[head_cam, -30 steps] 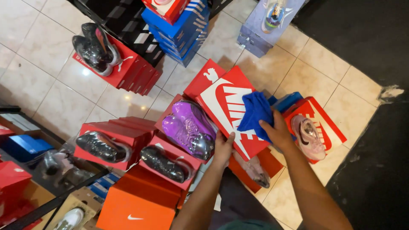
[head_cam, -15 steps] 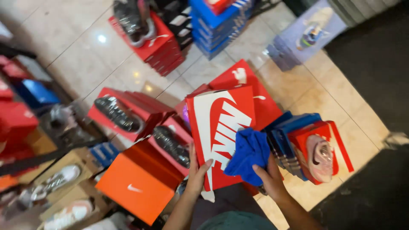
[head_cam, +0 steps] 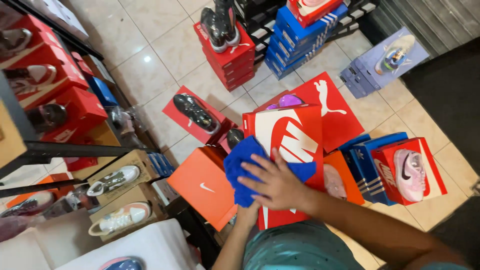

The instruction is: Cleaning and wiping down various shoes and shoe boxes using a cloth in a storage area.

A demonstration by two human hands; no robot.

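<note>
Right hand [head_cam: 277, 182] lies flat, fingers spread, pressing a blue cloth [head_cam: 240, 167] onto the face of a red shoe box [head_cam: 292, 135] held upright in front of me. It is not clenched; the palm pins the cloth to the lid. Left hand [head_cam: 248, 216] is mostly hidden under the cloth and the right forearm; it appears to grip the box's lower edge, but I cannot tell how the fingers stand.

Change against the frame half a second back: there the right hand held the cloth bunched off the right edge of the box, clear of the lid. Now the cloth sits on the lid's lower left part with the palm on top. I judge that wiping of the lid is in contact and under way, not merely approached. The left hand was then on the lower left of the lid, fingers showing; now it sits lower and is covered.

Also changed: the view has swung. The orange box [head_cam: 207, 185] now lies just left of the red box, and the pink shoe [head_cam: 411, 172] on its open box stands well to the right. A black shoe [head_cam: 195, 112] rests on a red lid on the tiled floor [head_cam: 150, 55] behind.
</note>
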